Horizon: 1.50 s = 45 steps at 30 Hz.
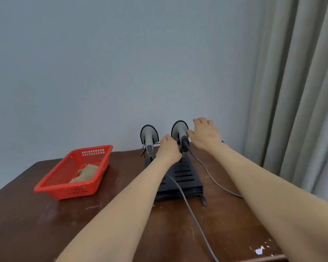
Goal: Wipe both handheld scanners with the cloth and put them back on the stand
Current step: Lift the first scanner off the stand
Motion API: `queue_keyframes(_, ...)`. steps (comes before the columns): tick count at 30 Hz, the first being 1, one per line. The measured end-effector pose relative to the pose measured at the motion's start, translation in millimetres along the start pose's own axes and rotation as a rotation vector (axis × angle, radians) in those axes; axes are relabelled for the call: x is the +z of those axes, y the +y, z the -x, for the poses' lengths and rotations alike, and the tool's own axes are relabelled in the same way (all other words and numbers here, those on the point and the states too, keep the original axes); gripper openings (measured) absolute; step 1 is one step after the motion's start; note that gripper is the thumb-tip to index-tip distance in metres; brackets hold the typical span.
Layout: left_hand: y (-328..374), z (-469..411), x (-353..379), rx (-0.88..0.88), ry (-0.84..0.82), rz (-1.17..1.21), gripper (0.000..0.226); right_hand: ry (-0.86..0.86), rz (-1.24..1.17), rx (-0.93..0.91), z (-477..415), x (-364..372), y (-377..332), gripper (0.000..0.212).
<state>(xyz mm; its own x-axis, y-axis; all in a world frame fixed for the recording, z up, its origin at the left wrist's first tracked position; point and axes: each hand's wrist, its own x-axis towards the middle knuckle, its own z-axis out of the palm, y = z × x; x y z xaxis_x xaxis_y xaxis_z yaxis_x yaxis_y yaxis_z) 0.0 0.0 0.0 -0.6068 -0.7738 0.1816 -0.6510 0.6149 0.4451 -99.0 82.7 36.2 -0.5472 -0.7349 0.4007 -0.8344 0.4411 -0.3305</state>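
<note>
On the table (45, 224), under the fingers, the stand (184, 174) is loaded with the left scanner (149, 137) and right scanner (180, 131). Well left, the cloth (85, 173) is kept in the basket (51, 178). The right hand (204, 135) is spread, empty, beside the right scanner; the left hand (168, 148) is curled, its hold untellable. Removal is judged in hand; a handle must be gripped next.

- The left hand (168, 148) covered the top of the stand (184, 174); whether its fingers held anything could not be told.
- One grey cable (193, 214) ran off the bottom edge.
</note>
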Motion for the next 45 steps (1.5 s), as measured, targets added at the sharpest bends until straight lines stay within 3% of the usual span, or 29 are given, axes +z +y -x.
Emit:
queue_keyframes(8,-4,-19,24,-0.144,-0.041,0.128,0.086,-0.126,-0.112,0.103,-17,21,0,0.047)
queue_keyframes(13,-4,-26,32,-0.195,-0.008,0.176,0.076,-0.195,-0.298,0.130,-23,28,0,0.046)
queue_keyframes(18,-6,-30,41,-0.214,-0.033,0.164,0.085,-0.244,-0.395,0.166,-31,33,-2,0.040)
queue_keyframes(27,-7,-39,53,-0.199,-0.042,0.177,0.057,-0.291,-0.512,0.215,-37,33,-1,0.030)
queue_keyframes(37,-9,-45,55,-0.234,-0.013,0.264,0.057,-0.342,-0.549,0.228,-39,34,-3,0.027)
queue_keyframes(45,-13,-48,60,-0.222,0.059,0.124,0.049,-0.319,-0.548,0.209,-42,38,-1,0.033)
